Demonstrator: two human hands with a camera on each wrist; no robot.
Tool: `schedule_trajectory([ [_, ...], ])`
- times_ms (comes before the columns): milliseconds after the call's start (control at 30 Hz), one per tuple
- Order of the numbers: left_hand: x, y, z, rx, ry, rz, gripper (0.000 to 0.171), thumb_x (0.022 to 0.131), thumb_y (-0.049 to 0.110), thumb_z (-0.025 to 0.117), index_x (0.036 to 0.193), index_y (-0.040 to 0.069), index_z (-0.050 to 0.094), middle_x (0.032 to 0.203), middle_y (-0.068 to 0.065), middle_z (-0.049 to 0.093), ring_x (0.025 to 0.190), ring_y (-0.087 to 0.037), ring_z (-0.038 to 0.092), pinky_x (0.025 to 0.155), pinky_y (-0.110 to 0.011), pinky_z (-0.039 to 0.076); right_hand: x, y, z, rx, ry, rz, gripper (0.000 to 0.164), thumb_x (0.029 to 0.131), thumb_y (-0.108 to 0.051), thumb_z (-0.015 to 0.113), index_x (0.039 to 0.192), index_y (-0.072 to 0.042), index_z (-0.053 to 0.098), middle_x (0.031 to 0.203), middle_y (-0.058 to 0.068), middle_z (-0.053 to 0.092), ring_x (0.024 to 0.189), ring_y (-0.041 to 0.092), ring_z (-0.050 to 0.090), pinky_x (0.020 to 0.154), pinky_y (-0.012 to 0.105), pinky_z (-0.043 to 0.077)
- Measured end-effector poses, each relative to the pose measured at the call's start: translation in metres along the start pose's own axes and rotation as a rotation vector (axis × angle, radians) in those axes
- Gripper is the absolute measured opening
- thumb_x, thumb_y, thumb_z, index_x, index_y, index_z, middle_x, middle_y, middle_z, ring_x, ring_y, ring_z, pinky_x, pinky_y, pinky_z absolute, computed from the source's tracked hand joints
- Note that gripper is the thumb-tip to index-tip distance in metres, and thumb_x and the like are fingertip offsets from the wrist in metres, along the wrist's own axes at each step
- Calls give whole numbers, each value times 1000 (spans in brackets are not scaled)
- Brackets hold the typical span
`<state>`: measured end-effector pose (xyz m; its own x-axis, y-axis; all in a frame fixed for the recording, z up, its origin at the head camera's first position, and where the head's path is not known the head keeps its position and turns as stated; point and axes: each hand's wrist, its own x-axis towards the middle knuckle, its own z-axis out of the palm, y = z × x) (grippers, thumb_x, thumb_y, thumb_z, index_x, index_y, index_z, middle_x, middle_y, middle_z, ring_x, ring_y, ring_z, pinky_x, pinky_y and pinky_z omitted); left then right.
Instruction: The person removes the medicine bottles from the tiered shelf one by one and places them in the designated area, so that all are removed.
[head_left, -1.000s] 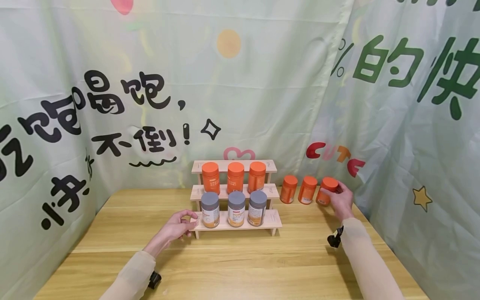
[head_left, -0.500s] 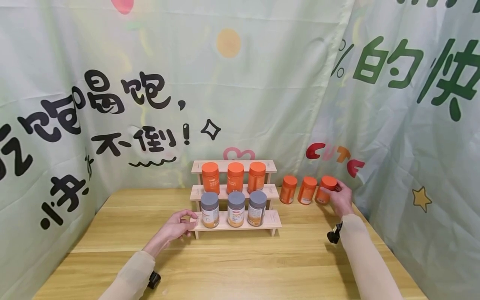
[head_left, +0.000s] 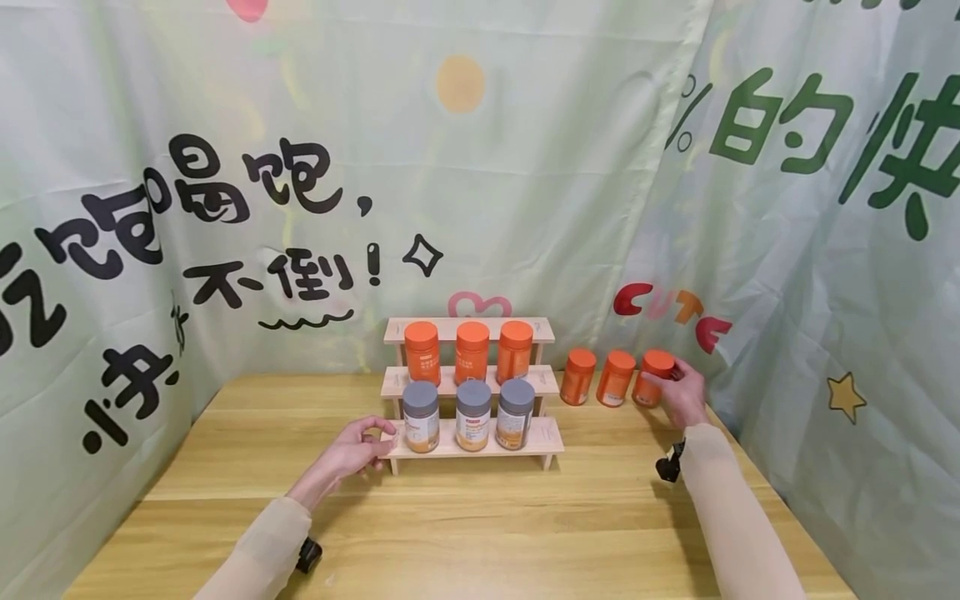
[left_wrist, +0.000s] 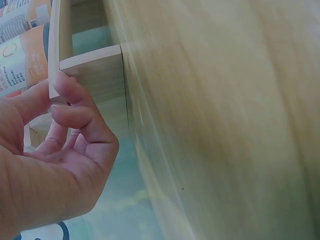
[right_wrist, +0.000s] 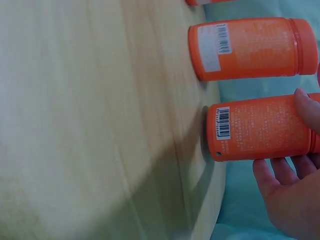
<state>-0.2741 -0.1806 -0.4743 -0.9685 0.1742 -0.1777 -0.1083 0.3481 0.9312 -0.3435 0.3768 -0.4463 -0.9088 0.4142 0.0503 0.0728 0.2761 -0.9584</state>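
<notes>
In the head view my left hand (head_left: pixel 352 452) pinches the left end of the lowest board of a three-tier wooden display stand (head_left: pixel 551 435). The left wrist view shows thumb and fingers curled on either side of that board's edge (left_wrist: pixel 55 55). At the right, my right hand (head_left: pixel 686 395) grips the rightmost orange bottle (right_wrist: pixel 265 129) near its lid, thumb on one side and fingers on the other. The bottle stands upright, its base at the tabletop. Beside it, two matching orange bottles, a middle one (head_left: pixel 616 380) and a left one (head_left: pixel 578 377), form a row with it.
Three grey-lidded jars, the middle one (head_left: pixel 473 417) among them, stand on the lowest tier. Three orange bottles, including a central one (head_left: pixel 471 354), occupy the tier above. A printed pale green curtain (head_left: pixel 525 167) hangs behind the wooden table (head_left: pixel 480 525) and along both sides.
</notes>
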Motion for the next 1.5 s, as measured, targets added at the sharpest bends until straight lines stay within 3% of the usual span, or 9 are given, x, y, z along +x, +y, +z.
schedule_trajectory([
  [367,-1,3,-1,-7,-15,-16,27,91,15,68,115,10,58,78,-5,60,61,-16,58,47,-25,43,5,7,-1,-6,19,23,75,90,-14,70,153,-6,30,154,19,37,140,34,39,114,45,34],
  [733,0,1,0,-4,-7,-11,27,90,16,68,115,9,58,78,-6,60,61,-16,59,47,-25,42,8,8,-1,-20,-21,20,76,91,-19,69,154,-7,28,156,18,34,141,35,36,115,47,32],
  [1233,0,2,0,-8,-8,-27,25,91,13,67,114,10,59,77,-6,61,62,-17,59,48,-26,43,4,3,-3,24,43,-8,81,90,-20,71,155,-9,24,156,19,34,140,33,36,114,45,35],
  [1367,0,2,-1,-2,-2,-29,25,91,14,67,114,10,58,78,-5,61,62,-17,59,48,-25,43,1,-4,-4,39,103,-32,75,90,-28,72,152,-9,33,151,16,39,133,29,41,109,38,40],
  [1500,-1,2,0,0,1,-36,24,91,14,67,114,10,58,77,-6,61,62,-17,59,48,-25,42,-2,-7,-6,74,167,-55,69,86,-33,75,144,-9,45,138,11,50,116,17,48,93,25,44],
])
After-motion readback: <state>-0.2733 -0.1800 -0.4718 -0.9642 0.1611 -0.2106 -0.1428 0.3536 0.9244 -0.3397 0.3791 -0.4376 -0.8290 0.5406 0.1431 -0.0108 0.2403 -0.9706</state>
